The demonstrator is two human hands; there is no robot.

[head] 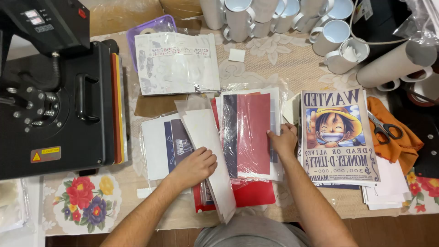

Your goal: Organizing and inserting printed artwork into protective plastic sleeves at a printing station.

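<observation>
Red-and-navy printed sheet in a clear sleeve (249, 133), uppermost on a loose stack of prints at table centre. Right hand (283, 141): fingers curled over the sleeve's right edge, gripping it. Left hand (195, 167): closed loosely, knuckles pressed on a long cream backing strip (208, 151) that lies tilted across the stack's left side, with navy prints beneath. Step in hand, by judgement: sorting through the stacked sheets, top one being lifted or turned. The next move would call for a clean pinch on one sleeve only, the left hand steadying the rest. Adjacent: black heat press (55, 98) at left; cartoon poster (338, 137) just right of the stack; scissors (383, 128) on orange cloth (398, 144); white mugs (292, 20) behind.
</observation>
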